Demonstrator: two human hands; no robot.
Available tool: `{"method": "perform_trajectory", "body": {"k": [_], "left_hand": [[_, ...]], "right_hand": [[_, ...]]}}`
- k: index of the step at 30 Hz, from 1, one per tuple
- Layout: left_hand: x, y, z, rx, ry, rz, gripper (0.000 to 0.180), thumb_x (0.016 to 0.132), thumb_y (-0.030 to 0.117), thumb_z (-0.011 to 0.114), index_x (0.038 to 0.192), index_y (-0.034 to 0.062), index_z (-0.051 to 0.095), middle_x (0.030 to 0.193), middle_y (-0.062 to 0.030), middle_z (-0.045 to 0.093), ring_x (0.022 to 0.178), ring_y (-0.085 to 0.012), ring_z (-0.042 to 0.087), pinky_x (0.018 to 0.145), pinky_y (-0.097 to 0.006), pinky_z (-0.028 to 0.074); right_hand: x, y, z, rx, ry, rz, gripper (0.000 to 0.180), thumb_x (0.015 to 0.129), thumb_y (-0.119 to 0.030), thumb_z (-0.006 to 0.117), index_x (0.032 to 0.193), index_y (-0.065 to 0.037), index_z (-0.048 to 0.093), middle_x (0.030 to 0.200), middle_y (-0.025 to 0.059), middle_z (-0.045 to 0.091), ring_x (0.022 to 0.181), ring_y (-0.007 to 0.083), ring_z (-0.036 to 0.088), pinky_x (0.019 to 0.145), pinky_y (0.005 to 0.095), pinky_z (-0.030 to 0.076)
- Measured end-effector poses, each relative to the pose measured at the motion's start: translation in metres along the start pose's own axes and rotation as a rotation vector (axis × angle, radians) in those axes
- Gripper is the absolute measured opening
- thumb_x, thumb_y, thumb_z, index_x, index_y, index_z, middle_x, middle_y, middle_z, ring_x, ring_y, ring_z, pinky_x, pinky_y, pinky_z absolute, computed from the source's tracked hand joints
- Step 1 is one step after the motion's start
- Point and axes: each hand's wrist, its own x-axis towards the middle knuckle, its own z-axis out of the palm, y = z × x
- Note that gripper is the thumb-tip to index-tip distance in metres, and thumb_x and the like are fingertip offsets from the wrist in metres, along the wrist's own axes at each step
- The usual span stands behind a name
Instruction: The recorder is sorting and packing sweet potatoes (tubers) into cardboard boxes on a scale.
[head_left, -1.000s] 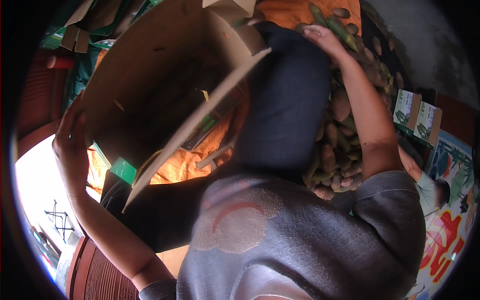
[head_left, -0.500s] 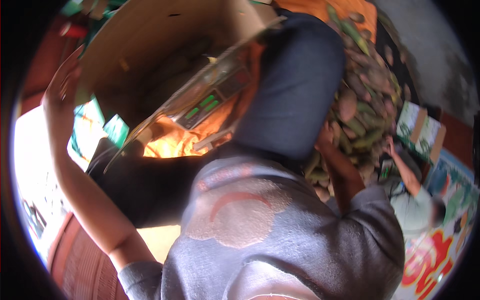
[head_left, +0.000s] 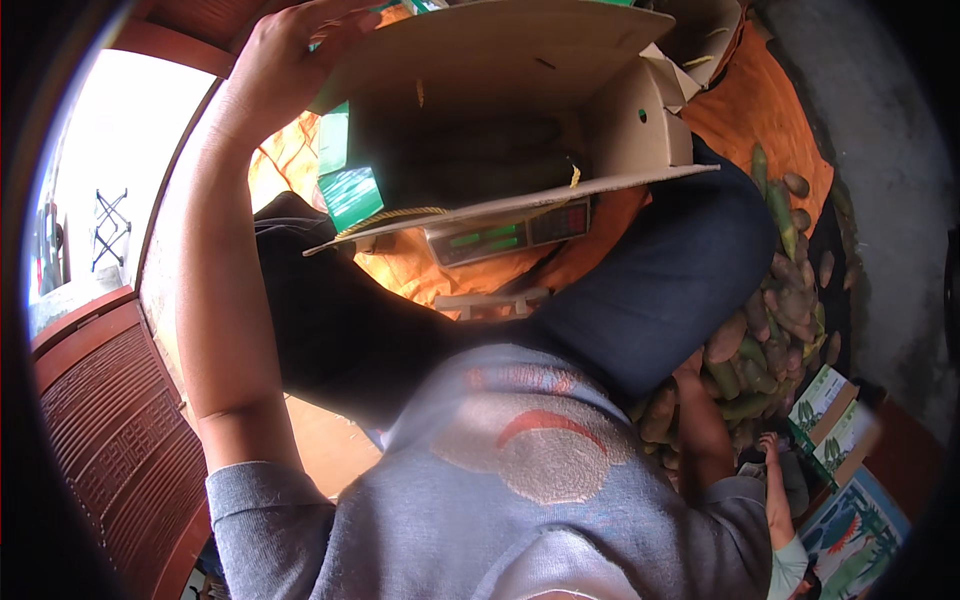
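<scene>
My left hand point(head_left: 298, 52) is raised at the far left corner of an open cardboard box point(head_left: 500, 60). Its fingers stretch along the outer side of the raised flap, their tips partly out of sight. Dark, long shapes lie in the shadow inside the box; their kind cannot be made out. Down beside my right thigh, my right hand point(head_left: 688, 368) reaches into a heap of long green and pinkish-brown root-like vegetables point(head_left: 745, 375). My leg and the heap hide most of its fingers. Under the box's near flap stands a digital scale point(head_left: 500, 238) with green displays.
Orange sheeting point(head_left: 760, 110) covers the floor under the box and heap. Another person's arm point(head_left: 775, 490) shows at the lower right, near printed cartons point(head_left: 830, 420). A carved reddish-brown wooden panel point(head_left: 120, 420) stands at the left. A second carton point(head_left: 705, 40) sits behind the box.
The view has turned, so the box and the heap sit farther right in it. My left hand has come to the box flap's far left corner. My right hand stays at the heap.
</scene>
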Motion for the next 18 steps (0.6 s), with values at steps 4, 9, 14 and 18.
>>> {"method": "perform_trajectory", "body": {"k": [4, 9, 14, 18], "left_hand": [[-0.001, 0.000, -0.004, 0.045, 0.030, 0.074, 0.029, 0.100, 0.023, 0.059, 0.127, 0.0157, 0.066, 0.114, -0.0110, 0.072, 0.108, -0.0254, 0.069, 0.091, -0.038, 0.055], [-0.002, 0.004, -0.004, 0.061, 0.029, 0.056, 0.029, 0.098, 0.022, 0.062, 0.126, 0.0146, 0.067, 0.112, -0.0108, 0.073, 0.107, -0.0271, 0.069, 0.091, -0.040, 0.055], [0.000, 0.021, 0.001, 0.040, -0.022, 0.070, 0.028, 0.097, 0.022, 0.062, 0.121, 0.0095, 0.069, 0.104, -0.0175, 0.072, 0.096, -0.0354, 0.068, 0.087, -0.042, 0.053], [0.007, 0.011, 0.008, 0.124, 0.034, 0.137, 0.026, 0.097, 0.017, 0.060, 0.121, 0.0100, 0.068, 0.099, -0.0193, 0.071, 0.091, -0.0364, 0.068, 0.083, -0.045, 0.054]], "right_hand": [[0.022, -0.017, -0.080, 0.537, 0.112, 0.167, 0.068, 0.090, -0.024, 0.066, 0.149, -0.007, 0.037, 0.141, 0.0135, 0.048, 0.121, 0.0273, 0.051, 0.094, 0.0500, 0.050], [-0.007, -0.003, -0.182, 1.154, 0.230, 0.192, 0.082, 0.082, -0.022, 0.080, 0.149, -0.008, 0.035, 0.133, 0.0120, 0.053, 0.109, 0.0208, 0.060, 0.080, 0.0426, 0.063], [-0.089, -0.134, -0.355, 1.122, 0.473, -0.454, 0.071, 0.088, -0.021, 0.069, 0.148, -0.003, 0.037, 0.141, 0.0164, 0.047, 0.126, 0.0318, 0.052, 0.100, 0.0487, 0.052], [-0.150, -0.292, -0.407, 0.710, 0.324, -0.858, 0.092, 0.072, -0.040, 0.078, 0.143, 0.006, 0.041, 0.137, 0.0213, 0.051, 0.128, 0.0301, 0.053, 0.107, 0.0415, 0.044]]}}
